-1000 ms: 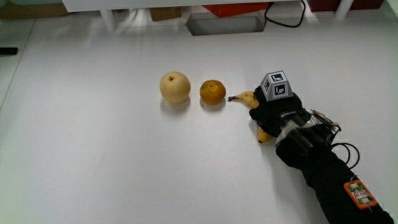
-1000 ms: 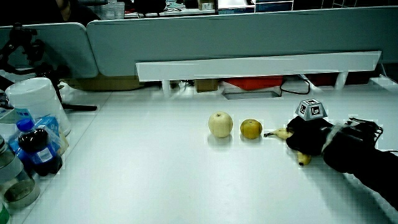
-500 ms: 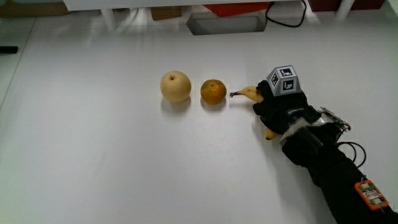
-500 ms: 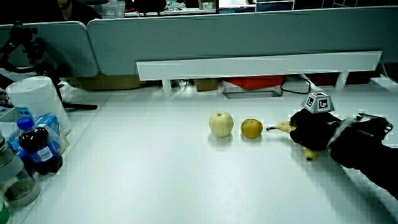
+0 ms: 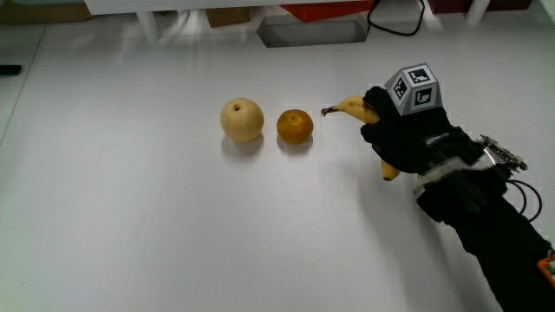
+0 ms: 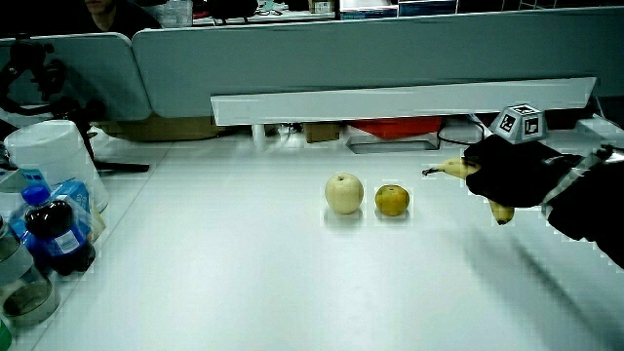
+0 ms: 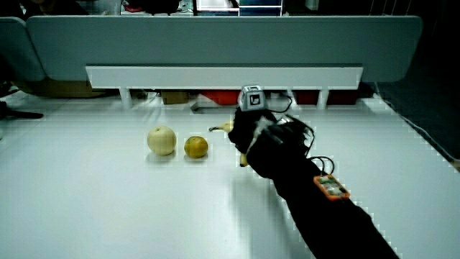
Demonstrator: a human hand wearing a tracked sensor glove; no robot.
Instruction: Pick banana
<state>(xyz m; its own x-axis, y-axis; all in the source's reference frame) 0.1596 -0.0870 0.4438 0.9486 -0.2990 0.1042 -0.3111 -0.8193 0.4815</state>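
One banana point(image 5: 351, 107) — grasped by the hand point(image 5: 409, 139) — raised beside the orange point(image 5: 295, 126).

The banana point(image 5: 351, 107) was yellow with a dark stem tip, and the glove on the hand point(image 5: 408, 139) around it was black, as was the forearm's sleeve point(image 5: 494, 234). The cube point(image 5: 414, 87) on the glove was pale grey with black-and-white square markings. The orange point(image 5: 295, 126) was deep orange, the pear point(image 5: 242, 120) pale yellow, the table point(image 5: 130, 217) white, and in a side view the partition point(image 6: 322, 58) looked grey-blue.
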